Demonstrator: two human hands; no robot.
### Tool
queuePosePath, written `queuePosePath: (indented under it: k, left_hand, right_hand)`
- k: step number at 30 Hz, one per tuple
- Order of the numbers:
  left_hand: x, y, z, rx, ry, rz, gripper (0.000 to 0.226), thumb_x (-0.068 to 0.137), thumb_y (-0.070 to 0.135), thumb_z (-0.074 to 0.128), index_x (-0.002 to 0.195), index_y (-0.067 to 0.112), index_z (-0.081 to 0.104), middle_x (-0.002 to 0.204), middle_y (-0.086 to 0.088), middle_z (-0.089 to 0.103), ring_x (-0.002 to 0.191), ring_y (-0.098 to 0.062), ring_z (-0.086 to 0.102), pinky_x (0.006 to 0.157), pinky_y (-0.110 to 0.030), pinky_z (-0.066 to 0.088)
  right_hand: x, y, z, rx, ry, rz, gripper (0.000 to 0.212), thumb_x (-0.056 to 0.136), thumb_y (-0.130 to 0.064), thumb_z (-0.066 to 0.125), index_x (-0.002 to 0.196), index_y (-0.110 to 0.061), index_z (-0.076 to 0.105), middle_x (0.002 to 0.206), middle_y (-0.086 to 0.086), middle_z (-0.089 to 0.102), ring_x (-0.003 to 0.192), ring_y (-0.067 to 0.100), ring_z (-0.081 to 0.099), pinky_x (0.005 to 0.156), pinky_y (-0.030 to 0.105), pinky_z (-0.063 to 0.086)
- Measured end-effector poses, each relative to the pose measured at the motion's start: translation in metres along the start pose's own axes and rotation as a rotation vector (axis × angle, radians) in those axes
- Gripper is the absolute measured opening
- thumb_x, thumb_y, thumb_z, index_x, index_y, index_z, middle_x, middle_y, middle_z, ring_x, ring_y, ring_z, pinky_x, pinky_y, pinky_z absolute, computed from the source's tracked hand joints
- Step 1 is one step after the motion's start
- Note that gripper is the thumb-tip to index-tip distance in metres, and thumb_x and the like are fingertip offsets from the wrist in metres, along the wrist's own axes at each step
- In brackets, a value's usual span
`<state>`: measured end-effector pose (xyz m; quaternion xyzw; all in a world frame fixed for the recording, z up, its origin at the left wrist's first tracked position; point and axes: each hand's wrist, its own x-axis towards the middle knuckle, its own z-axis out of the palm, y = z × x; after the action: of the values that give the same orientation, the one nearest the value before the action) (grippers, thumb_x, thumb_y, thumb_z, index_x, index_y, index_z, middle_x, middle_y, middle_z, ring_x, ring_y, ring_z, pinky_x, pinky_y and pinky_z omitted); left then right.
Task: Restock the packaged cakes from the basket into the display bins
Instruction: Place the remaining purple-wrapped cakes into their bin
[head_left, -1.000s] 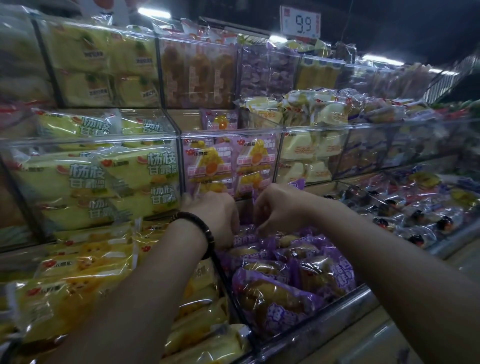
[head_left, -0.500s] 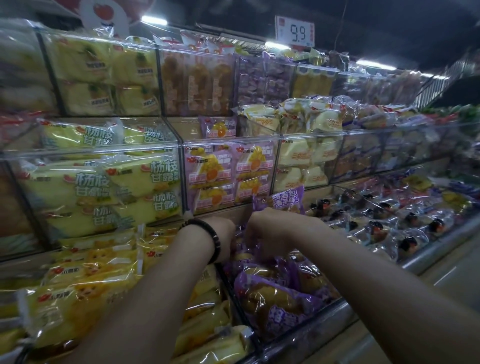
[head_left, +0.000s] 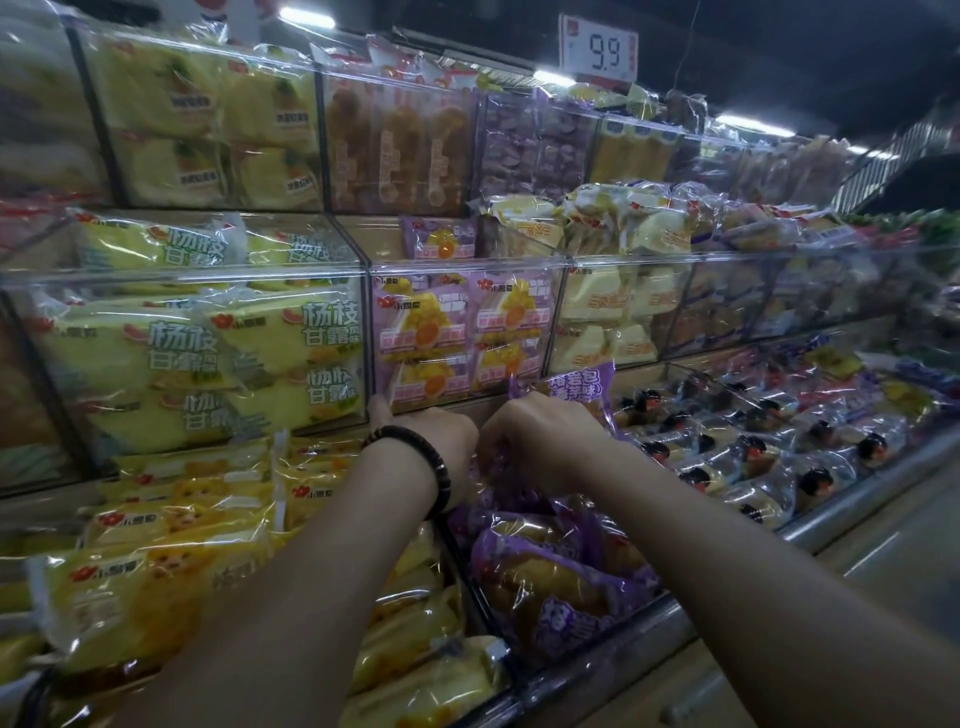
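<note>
- Right hand (head_left: 540, 441): grip closed round a purple cake pack (head_left: 579, 387); the pack stands upright, its top above the knuckles.
- Left hand (head_left: 436, 441), bead bracelet (head_left: 415, 457) on the wrist: fingers curled down among purple packs; can't tell if the grip holds one.
- Both hands over the bottom-row bin (head_left: 623, 642), beside the yellow packs (head_left: 171, 571).

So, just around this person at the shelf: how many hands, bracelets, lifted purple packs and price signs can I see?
Hands: 2, the left hand and the right hand
Beaded bracelet, on the left wrist: 1
Purple pack, gripped by the right hand: 1
Price sign, above the top shelf: 1
Total: 5
</note>
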<state>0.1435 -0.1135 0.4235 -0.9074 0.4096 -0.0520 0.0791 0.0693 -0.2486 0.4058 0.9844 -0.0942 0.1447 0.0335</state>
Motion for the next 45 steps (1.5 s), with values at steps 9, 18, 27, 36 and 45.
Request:
queuePosePath:
  k: [9,18,27,36,45]
  left_hand:
    - [0.004,0.005,0.007,-0.052,0.075,-0.058,0.012,0.093,0.019,0.064,0.099,0.029,0.07,0.098,0.004,0.07,0.105,-0.026,0.063,0.118,-0.071,0.006]
    - [-0.003,0.003,-0.006,-0.159,0.149,-0.056,0.009,0.088,0.028,0.079,0.095,0.032,0.075,0.111,0.007,0.068,0.121,-0.024,0.057,0.118,-0.067,0.013]
    - [-0.03,0.011,-0.027,-0.064,-0.059,0.272,0.032,0.092,0.018,0.077,0.115,0.039,0.074,0.107,0.017,0.066,0.114,-0.016,0.061,0.105,-0.047,0.044]
    - [-0.035,0.011,-0.002,0.052,-0.012,0.201,0.023,0.094,0.022,0.068,0.112,0.034,0.072,0.114,0.004,0.068,0.122,-0.027,0.056,0.114,-0.071,0.011]
    - [-0.042,0.004,0.004,0.038,0.089,0.109,0.011,0.095,0.03,0.065,0.085,0.029,0.06,0.088,0.004,0.061,0.104,-0.027,0.06,0.117,-0.07,0.009]
  right_hand:
    - [0.001,0.002,0.004,0.011,-0.065,0.133,0.028,0.082,-0.026,0.084,0.101,-0.041,0.069,0.102,-0.011,0.066,0.1,0.022,0.066,0.068,0.033,0.048]
    - [-0.02,0.019,-0.023,0.316,-0.08,0.159,0.035,0.072,-0.028,0.096,0.101,-0.025,0.077,0.092,-0.01,0.072,0.087,0.01,0.069,0.083,0.036,0.062]
    - [-0.067,-0.001,-0.046,0.26,-0.301,0.089,0.017,0.083,-0.025,0.086,0.081,-0.034,0.071,0.078,-0.018,0.065,0.075,-0.003,0.06,0.063,0.018,0.043]
    - [-0.065,-0.019,-0.035,0.074,-0.269,0.158,0.015,0.082,-0.023,0.082,0.096,-0.027,0.079,0.082,-0.01,0.061,0.083,0.015,0.062,0.069,0.032,0.053]
    - [-0.053,-0.03,-0.024,0.016,-0.128,0.123,0.028,0.088,-0.007,0.074,0.103,-0.03,0.081,0.102,-0.003,0.062,0.108,0.027,0.064,0.086,0.047,0.056]
